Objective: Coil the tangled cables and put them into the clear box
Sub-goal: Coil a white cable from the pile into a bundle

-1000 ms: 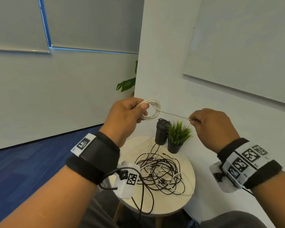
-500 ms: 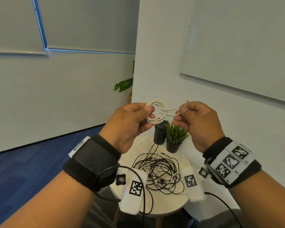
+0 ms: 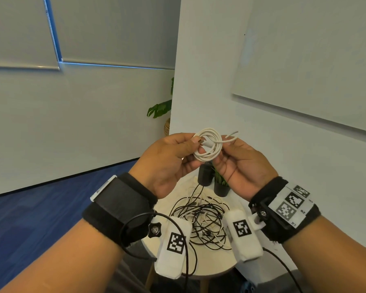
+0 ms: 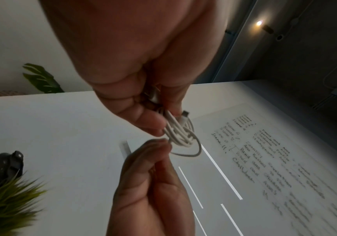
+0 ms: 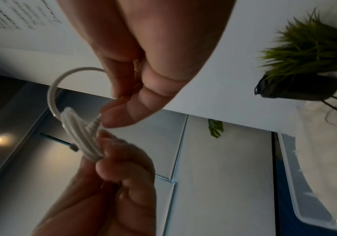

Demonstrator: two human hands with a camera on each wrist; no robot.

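Here the left hand [image 3: 167, 163] pinches the thin white cable, wound in a small round coil [image 3: 209, 146], held up above the round pale bench [image 3: 216, 269]; the right hand [image 3: 243, 166] has its fingers closed on the loose tail. Best to tuck that tail round the loops snugly, keeping the pinch firm so the turns do not spring apart.

Handwritten notes are showing on the whiteboard [image 4: 264, 151] at the right wall; "David" and "Scene" seem readable, the rest is blurring. Small labels on the right wristband [image 3: 292, 206] are looking like "R1" and "R2".
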